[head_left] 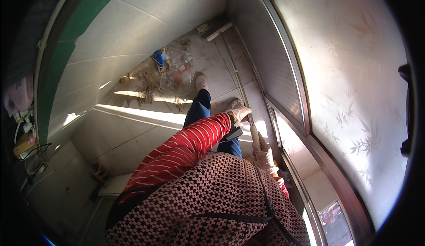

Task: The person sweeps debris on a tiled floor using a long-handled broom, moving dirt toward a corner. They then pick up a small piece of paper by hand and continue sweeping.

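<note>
A long-handled floor tool (237, 76), a push broom or squeegee, reaches away from me across the tiles. Its pale crosswise head (219, 32) lies in the far corner by the wall. My left hand (239, 111), in a thin whitish glove, grips the metal pole partway along. Behind it, my right hand (263, 154), gloved too, is wrapped around the cream grip (255, 135) at the near end. Left of my shoes lies a clear plastic bag (179, 71) with bits of red and white in or under it. A blue crumpled wrapper (160, 59) touches its far side.
Dark dirt and debris (146, 86) spread along the base of the tiled wall (129, 30). Sliding door frames (307, 131) run close on my right. A small wooden stool (101, 172) stands at lower left. Bottles and cables (28, 143) sit at the left edge.
</note>
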Demonstrator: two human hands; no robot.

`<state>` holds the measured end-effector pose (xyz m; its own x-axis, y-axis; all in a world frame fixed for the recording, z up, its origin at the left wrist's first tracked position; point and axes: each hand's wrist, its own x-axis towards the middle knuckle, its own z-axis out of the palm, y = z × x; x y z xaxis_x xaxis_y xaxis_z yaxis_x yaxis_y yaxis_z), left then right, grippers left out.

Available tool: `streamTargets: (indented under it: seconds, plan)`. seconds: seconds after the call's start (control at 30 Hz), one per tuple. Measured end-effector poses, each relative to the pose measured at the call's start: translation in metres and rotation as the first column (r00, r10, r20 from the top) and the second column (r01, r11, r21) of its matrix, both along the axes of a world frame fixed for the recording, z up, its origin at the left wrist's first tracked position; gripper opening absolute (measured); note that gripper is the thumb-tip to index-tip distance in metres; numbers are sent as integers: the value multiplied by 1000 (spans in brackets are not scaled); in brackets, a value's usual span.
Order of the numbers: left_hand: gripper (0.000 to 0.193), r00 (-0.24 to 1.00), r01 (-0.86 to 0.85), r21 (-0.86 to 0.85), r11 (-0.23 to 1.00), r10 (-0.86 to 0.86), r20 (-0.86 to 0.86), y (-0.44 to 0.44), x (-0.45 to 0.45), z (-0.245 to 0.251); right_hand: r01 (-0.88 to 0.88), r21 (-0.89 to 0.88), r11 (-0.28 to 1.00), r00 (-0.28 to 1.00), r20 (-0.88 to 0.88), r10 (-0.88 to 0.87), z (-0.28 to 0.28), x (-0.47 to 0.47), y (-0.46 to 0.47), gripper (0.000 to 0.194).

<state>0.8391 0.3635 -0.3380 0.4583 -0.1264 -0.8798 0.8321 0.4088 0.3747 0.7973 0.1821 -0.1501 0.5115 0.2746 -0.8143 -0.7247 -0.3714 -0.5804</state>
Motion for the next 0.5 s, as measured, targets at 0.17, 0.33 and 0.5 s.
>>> streamTargets:
  seconds: [0.17, 0.33, 0.5]
  plan:
    - [23, 1000, -6, 78, 997, 6, -10, 19, 5, -2, -37, -13, 999, 998, -53, 37, -13, 6, 23, 63]
    - [22, 996, -92, 98, 991, 92, 2, 36, 7, 6, -145, -80, 986, 989, -32, 143, -21, 22, 25, 60]
    - [22, 990, -142, -5, 990, 142, -6, 7, -25, 29, -168, -73, 983, 986, 1, 169, 7, 8, -11, 61]
